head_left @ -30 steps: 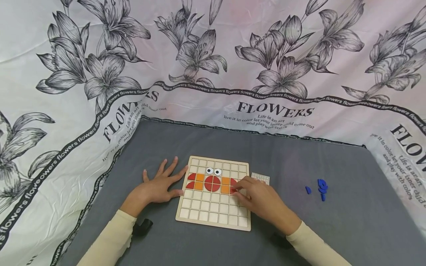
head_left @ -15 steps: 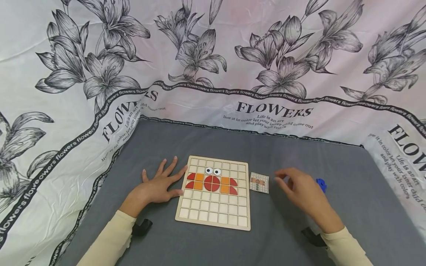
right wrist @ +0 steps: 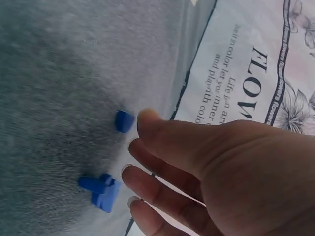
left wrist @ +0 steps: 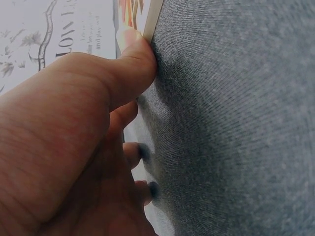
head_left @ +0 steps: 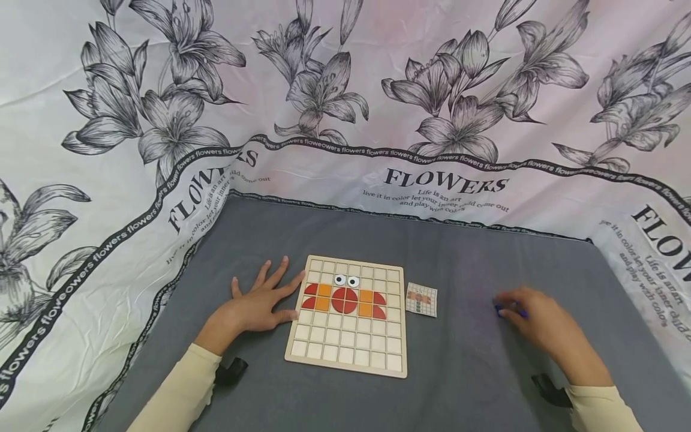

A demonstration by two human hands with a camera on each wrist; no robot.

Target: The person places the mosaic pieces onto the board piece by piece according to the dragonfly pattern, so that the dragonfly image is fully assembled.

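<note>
Holds the right hand point(head_left: 540, 321) low over the grey cloth point(head_left: 459, 372), loosely bent, with thumb and fingers apart. Has one blue piece point(right wrist: 124, 121) just off the right thumb tip, with a narrow gap showing in the right wrist view; cannot tell about contact from the head view, with fingertips partly in the way. Has a blue heap point(right wrist: 105, 191) near the other right fingertips, mostly hidden under that hand when seen from the head.

Rests the left hand point(head_left: 256, 303) on the cloth with fingers fanned wide. Touches the left edge of the board point(head_left: 346, 349) with the left thumb, and meets or nearly meets that edge higher up with the forefinger. Lies, as to the board, just right of the left hand and well left of the right.

Shows on the board, outward from the left fingers: red quarters point(head_left: 310, 302), orange squares point(head_left: 324, 303), a red circle point(head_left: 338, 294) under two eyes point(head_left: 353, 282), then orange and red again. Leaves a card point(head_left: 421, 300) between board and right hand, just beside the board, printed with a small grid.
</note>
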